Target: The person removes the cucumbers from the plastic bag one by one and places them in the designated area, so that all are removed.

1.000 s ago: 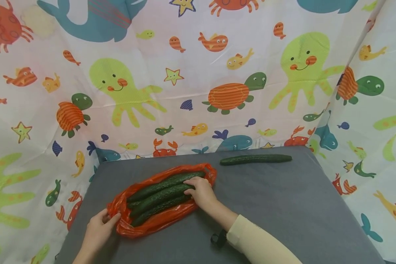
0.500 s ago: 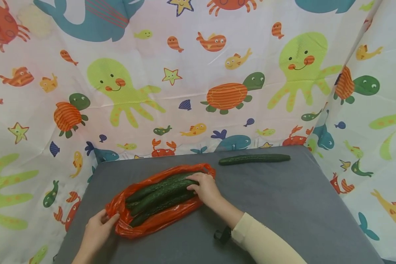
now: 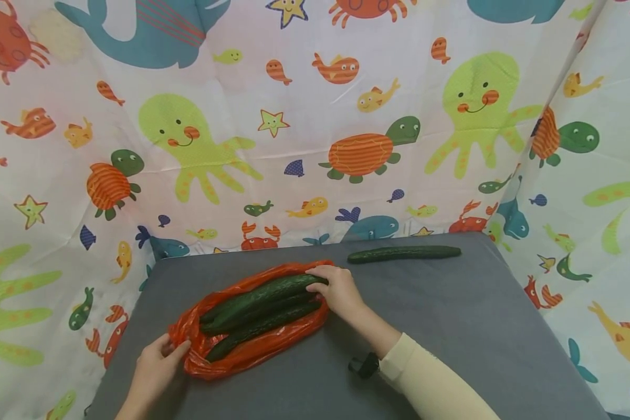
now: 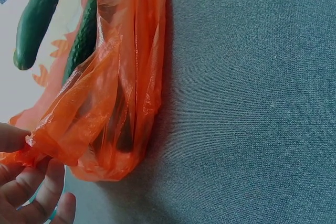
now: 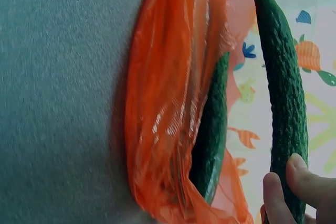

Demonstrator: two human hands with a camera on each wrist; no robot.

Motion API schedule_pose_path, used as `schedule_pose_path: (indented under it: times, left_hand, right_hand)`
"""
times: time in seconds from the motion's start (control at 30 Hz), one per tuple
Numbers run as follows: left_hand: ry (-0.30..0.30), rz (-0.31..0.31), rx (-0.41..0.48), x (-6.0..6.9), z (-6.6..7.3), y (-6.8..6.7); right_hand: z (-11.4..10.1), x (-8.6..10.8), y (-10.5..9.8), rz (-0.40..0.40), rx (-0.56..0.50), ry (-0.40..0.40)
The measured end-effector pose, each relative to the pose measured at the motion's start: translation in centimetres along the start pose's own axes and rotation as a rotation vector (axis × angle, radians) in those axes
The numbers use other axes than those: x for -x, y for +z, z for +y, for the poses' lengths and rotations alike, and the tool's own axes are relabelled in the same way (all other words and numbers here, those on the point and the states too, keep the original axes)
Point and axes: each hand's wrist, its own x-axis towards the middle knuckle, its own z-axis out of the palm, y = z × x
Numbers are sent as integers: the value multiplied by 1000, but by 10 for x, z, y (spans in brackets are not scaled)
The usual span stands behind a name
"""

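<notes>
My right hand [image 3: 343, 291] grips the right end of a dark green cucumber [image 3: 262, 297], thumb and fingers on either side. In the right wrist view this cucumber [image 5: 286, 93] is raised above the orange plastic bag [image 5: 163, 108]. Pinched between my left thumb and fingers is the left edge of the bag [image 3: 273, 345]; the left wrist view shows the left hand [image 4: 34, 190] on the bunched film [image 4: 79, 129]. Other cucumbers lie in the open bag, one of them [image 3: 268, 328] along the near side. The held cucumber partly hides those behind it.
A single cucumber [image 3: 404, 253] lies near the back edge of the grey table [image 3: 451, 326]. A curtain [image 3: 294, 146] printed with sea animals stands behind and at both sides. A black strap [image 3: 364, 366] hangs by the right wrist.
My right hand has moved slightly right and up, and the cucumber it grips has lifted off the others, its left end shifting and baring bag film. My left hand stays at the bag's edge.
</notes>
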Motion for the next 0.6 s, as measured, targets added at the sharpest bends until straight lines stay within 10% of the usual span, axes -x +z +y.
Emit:
schedule_pose_path:
  times: [0.6]
  left_hand:
    - [10, 7, 14, 0, 0, 1]
  right_hand:
    - [12, -8, -34, 45, 41, 16]
